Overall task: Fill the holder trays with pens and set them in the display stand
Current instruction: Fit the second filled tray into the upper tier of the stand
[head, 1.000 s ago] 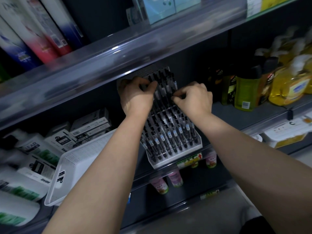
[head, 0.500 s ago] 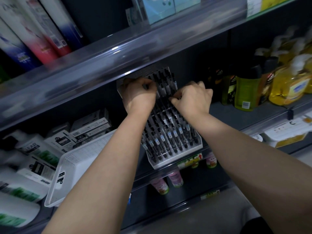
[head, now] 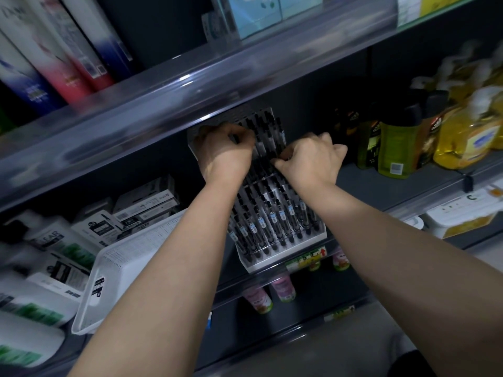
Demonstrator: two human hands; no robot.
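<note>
Because the tray [head: 268, 137] must slot into the stand [head: 288, 257], left hand [head: 226, 153] and right hand [head: 313, 159] both grip it, fingers curled.

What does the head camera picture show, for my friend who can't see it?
A person's left hand and right hand grip the top pen tray of a white display stand full of black pens on a dim shop shelf. A white basket sits to its left, yellow bottles to its right.
</note>
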